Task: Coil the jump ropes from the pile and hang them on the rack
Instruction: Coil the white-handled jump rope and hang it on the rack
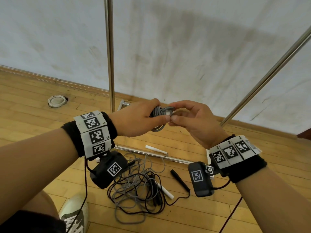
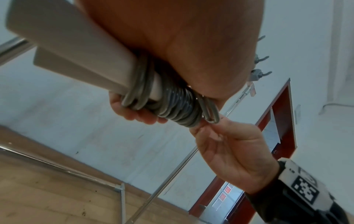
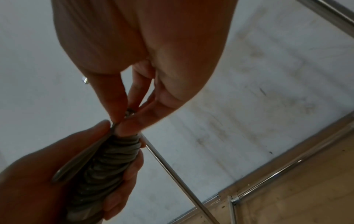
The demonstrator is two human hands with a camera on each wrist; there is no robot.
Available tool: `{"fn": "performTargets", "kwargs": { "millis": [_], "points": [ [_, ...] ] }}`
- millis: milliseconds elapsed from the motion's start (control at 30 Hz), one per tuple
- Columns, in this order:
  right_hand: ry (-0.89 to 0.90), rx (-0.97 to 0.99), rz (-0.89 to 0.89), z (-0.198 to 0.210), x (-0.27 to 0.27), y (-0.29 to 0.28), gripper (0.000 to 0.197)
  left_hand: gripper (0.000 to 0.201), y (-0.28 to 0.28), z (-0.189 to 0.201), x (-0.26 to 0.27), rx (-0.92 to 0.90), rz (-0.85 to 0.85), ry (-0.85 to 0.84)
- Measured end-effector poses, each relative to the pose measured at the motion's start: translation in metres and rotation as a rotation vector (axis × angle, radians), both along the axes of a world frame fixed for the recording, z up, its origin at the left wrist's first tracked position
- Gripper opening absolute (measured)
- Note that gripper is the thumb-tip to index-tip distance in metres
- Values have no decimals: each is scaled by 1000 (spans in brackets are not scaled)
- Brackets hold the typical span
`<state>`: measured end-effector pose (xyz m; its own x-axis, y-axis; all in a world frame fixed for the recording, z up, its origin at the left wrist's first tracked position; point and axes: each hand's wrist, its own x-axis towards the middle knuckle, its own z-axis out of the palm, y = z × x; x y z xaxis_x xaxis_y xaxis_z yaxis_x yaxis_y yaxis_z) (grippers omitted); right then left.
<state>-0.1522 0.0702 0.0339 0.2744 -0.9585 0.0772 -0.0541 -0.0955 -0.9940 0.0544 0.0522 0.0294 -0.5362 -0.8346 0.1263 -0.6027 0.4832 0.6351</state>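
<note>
My left hand [image 1: 143, 120] grips a grey jump rope [image 1: 160, 111] wound in tight turns round its two white handles [image 2: 72, 50]. The winding shows close up in the left wrist view as grey coils [image 2: 176, 104] and in the right wrist view as a coiled bundle [image 3: 113, 157]. My right hand [image 1: 188, 118] pinches the loose end of the grey rope [image 2: 212, 116] at the tip of the bundle, thumb and fingertips together. On the floor below lies a tangled pile of grey and black ropes [image 1: 139, 185] with a white handle [image 1: 165, 191] and a black handle [image 1: 179, 179].
The metal rack stands before a stained white wall, with an upright pole [image 1: 110, 52], a slanted pole [image 1: 269, 76] and a base bar [image 1: 151, 153] on the wooden floor. A white round cap [image 1: 56, 101] lies far left. My shoe [image 1: 74, 214] is bottom left.
</note>
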Motion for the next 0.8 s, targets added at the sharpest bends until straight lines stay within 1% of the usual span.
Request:
{"fn": "performTargets", "kwargs": {
  "millis": [67,200,300,367,433,500,533,567,600,667,733,800],
  "points": [
    [45,-64,9,2,-3,1,23,41,1,0,0,16,-4,8],
    [127,-114,-75,-2,-2,3,15,36,5,0,-1,28,-37,-28],
    [161,-144,-124,-5,-1,4,15,36,8,3,0,35,-64,-31],
    [190,-147,-132,-5,-2,6,14,37,9,5,1,-7,-46,-65],
    [180,-116,-128,-4,-2,8,11,31,10,7,0,-100,-30,-130],
    [118,-52,-111,-1,1,10,4,14,12,10,2,-191,-40,-179],
    [115,-36,-112,0,2,11,4,10,12,13,3,-241,-44,-203],
    [139,-28,-118,0,4,11,6,16,13,14,3,-294,-40,-228],
    [175,-27,-122,1,6,11,7,26,12,14,3,-342,-30,-258],
    [222,-19,-119,2,8,11,7,40,12,13,4,-369,-19,-291],
    [222,-14,-131,5,8,9,8,48,11,13,6,-294,-20,-262],
    [167,-12,-176,10,9,6,11,55,10,14,8,-179,-46,-208]
  ]
}}
